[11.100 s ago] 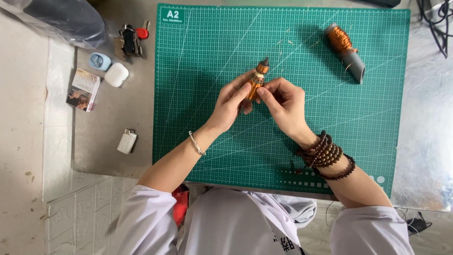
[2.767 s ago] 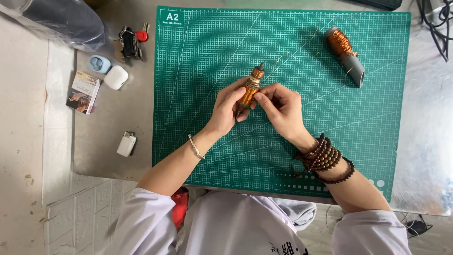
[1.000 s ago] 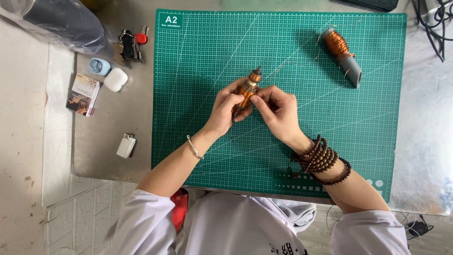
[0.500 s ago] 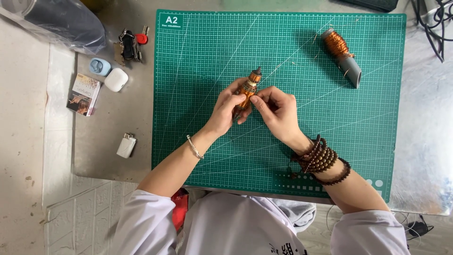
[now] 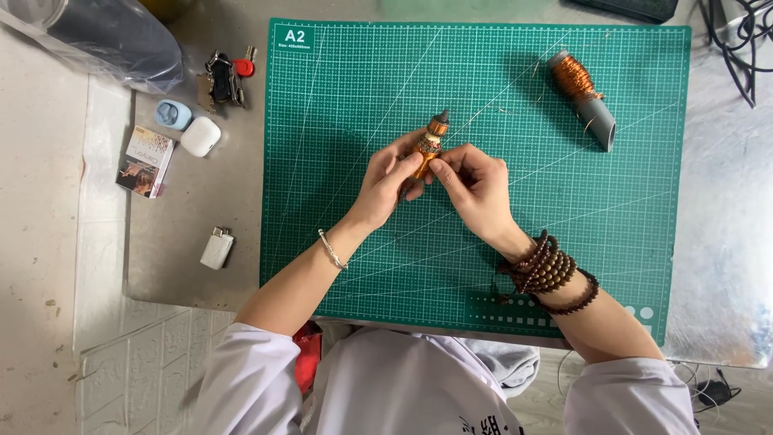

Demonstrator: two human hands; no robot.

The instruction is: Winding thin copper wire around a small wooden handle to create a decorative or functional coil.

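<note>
Over the middle of a green cutting mat point(image 5: 362, 89), my left hand point(image 5: 385, 184) grips a small copper-wound motor rotor point(image 5: 430, 142), its shaft end pointing away from me. My right hand point(image 5: 475, 185) pinches at the rotor's near side with thumb and forefinger; whether it holds a thin wire there cannot be made out. A fine copper wire runs from the rotor up toward a grey tube wound with copper wire point(image 5: 581, 95) lying at the mat's far right. A thin bangle is on my left wrist and dark wooden beads on my right.
On the grey table left of the mat lie a bunch of keys point(image 5: 224, 74), a blue case point(image 5: 172, 113), a white earbud case point(image 5: 200, 136), a small printed box point(image 5: 146, 161) and a white lighter point(image 5: 217, 248). A bagged dark cylinder point(image 5: 105, 36) sits far left; black cables point(image 5: 737, 40) far right.
My hands and the rotor have stayed in nearly the same spot over the mat. Only the fingers of my right hand have shifted slightly on the rotor.
</note>
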